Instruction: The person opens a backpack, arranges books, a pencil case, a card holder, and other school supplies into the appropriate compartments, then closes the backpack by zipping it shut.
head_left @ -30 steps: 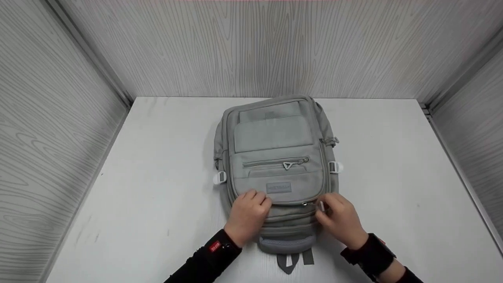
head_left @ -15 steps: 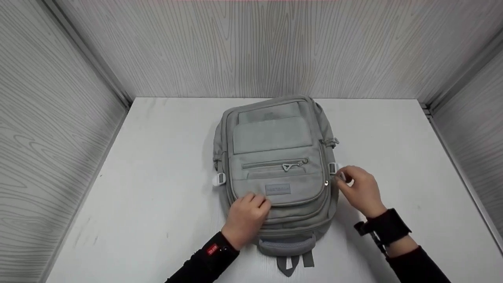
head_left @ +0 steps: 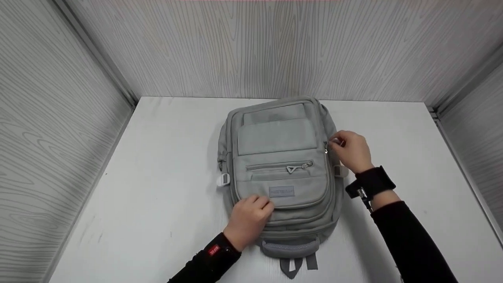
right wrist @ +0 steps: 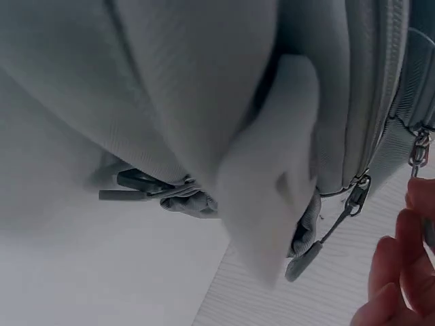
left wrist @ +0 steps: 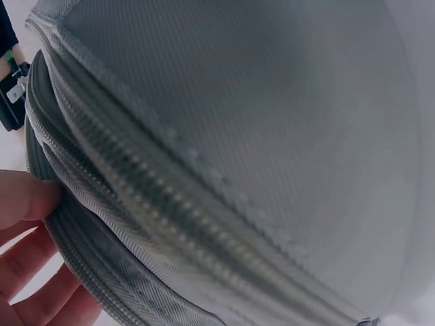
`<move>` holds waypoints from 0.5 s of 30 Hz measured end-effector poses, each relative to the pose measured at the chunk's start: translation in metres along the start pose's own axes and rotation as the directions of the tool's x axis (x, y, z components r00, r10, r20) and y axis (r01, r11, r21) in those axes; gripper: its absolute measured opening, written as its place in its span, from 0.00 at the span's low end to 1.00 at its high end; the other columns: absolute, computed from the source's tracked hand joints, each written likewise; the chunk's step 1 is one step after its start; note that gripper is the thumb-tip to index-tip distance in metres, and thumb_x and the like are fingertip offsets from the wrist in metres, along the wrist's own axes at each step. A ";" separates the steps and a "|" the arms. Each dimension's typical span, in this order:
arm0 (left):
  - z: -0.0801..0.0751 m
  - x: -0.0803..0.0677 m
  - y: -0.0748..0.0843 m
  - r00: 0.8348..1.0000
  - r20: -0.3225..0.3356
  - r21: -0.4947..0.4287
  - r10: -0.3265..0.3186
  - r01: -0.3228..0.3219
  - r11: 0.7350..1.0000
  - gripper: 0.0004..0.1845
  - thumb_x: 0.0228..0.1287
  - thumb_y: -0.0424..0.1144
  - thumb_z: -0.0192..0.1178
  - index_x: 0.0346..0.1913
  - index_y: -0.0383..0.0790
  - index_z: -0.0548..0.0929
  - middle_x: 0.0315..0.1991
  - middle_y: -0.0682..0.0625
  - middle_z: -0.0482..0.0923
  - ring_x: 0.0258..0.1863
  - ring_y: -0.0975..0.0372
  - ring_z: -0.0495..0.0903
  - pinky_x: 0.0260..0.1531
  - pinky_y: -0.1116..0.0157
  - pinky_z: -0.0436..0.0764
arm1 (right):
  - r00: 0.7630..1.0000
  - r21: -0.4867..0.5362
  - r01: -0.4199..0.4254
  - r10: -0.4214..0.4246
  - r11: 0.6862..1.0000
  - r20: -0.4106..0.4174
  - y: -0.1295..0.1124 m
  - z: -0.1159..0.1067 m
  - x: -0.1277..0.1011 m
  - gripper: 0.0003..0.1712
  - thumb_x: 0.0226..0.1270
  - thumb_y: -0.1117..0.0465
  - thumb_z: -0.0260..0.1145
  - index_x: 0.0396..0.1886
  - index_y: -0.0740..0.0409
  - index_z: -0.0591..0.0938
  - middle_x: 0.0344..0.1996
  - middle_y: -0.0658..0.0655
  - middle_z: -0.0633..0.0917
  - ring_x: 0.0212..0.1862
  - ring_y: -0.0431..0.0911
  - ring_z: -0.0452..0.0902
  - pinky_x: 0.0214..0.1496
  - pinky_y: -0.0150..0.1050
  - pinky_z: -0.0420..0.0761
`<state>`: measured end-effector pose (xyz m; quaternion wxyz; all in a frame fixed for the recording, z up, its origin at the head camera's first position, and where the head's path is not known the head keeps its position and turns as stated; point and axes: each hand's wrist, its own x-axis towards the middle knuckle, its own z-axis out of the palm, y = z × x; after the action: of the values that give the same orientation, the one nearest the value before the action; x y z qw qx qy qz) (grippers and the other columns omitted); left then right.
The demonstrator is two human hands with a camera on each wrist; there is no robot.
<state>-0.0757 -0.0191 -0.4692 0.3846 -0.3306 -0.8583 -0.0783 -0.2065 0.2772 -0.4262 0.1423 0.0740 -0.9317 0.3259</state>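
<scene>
On the desk (head_left: 157, 165), we press our left hand (head_left: 247, 220), fingers relaxed, onto the backpack (head_left: 281, 173) to steady it while our right hand (head_left: 349, 151) pinches the zipper pull (head_left: 327, 146).

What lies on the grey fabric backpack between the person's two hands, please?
In the head view, the backpack's front pocket lies between the left hand and right hand, with its horizontal zipper and small rectangular logo patch.

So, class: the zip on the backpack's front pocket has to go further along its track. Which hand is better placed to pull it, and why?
The right hand. It already pinches the zip pull at the backpack's right edge. The left hand presses on the near end of the backpack, far from the pull, holding it steady.
</scene>
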 end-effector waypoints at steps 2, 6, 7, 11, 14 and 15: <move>0.001 0.001 0.000 1.000 0.010 -0.009 -0.009 0.009 1.000 0.09 0.45 0.28 0.67 0.25 0.47 0.84 0.25 0.57 0.80 0.24 0.65 0.79 0.20 0.71 0.77 | 0.999 0.010 -0.018 0.017 1.000 0.034 0.002 -0.001 0.000 0.06 0.64 0.67 0.64 0.37 0.65 0.86 0.30 0.64 0.85 0.29 0.49 0.74 0.34 0.37 0.70; 0.002 0.003 -0.004 0.998 0.043 -0.066 -0.036 0.039 0.997 0.06 0.50 0.31 0.69 0.29 0.47 0.86 0.27 0.57 0.82 0.28 0.64 0.79 0.25 0.71 0.79 | 0.991 0.043 -0.020 0.014 0.999 0.134 0.008 -0.005 -0.009 0.11 0.66 0.67 0.63 0.45 0.68 0.84 0.36 0.67 0.85 0.37 0.55 0.79 0.40 0.43 0.77; 0.001 0.002 -0.007 0.997 0.055 -0.086 -0.046 0.051 0.995 0.06 0.51 0.33 0.70 0.30 0.47 0.86 0.28 0.57 0.83 0.29 0.63 0.79 0.27 0.70 0.79 | 0.986 0.051 -0.015 0.007 0.999 0.165 0.009 -0.006 -0.013 0.13 0.67 0.67 0.62 0.49 0.69 0.82 0.40 0.69 0.85 0.40 0.58 0.80 0.43 0.46 0.79; -0.005 -0.004 -0.020 0.993 0.080 -0.153 -0.092 0.104 0.983 0.08 0.53 0.37 0.73 0.36 0.46 0.87 0.32 0.55 0.84 0.33 0.61 0.81 0.33 0.67 0.80 | 0.967 0.046 -0.008 -0.004 0.999 0.257 0.014 -0.008 -0.033 0.24 0.70 0.65 0.62 0.62 0.70 0.74 0.56 0.73 0.79 0.55 0.67 0.77 0.57 0.60 0.77; -0.011 -0.013 -0.033 0.987 0.072 -0.163 -0.143 0.153 0.975 0.11 0.53 0.36 0.73 0.40 0.43 0.87 0.34 0.53 0.84 0.35 0.60 0.81 0.36 0.64 0.81 | 0.971 0.023 -0.004 -0.001 1.000 0.237 0.016 -0.011 -0.052 0.26 0.71 0.64 0.61 0.66 0.70 0.72 0.61 0.74 0.75 0.62 0.68 0.72 0.62 0.62 0.72; -0.014 -0.016 -0.038 0.984 0.068 -0.160 -0.165 0.174 0.972 0.11 0.53 0.36 0.73 0.41 0.43 0.87 0.35 0.51 0.84 0.36 0.59 0.81 0.37 0.63 0.82 | 0.978 0.015 0.000 -0.003 1.000 0.209 0.017 -0.011 -0.059 0.26 0.71 0.64 0.62 0.66 0.69 0.72 0.62 0.74 0.74 0.63 0.68 0.70 0.63 0.63 0.71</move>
<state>-0.0832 -0.0614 -0.4664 0.3243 -0.2890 -0.8840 -0.1730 -0.1519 0.2999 -0.4458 0.0431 0.1095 -0.9391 0.3229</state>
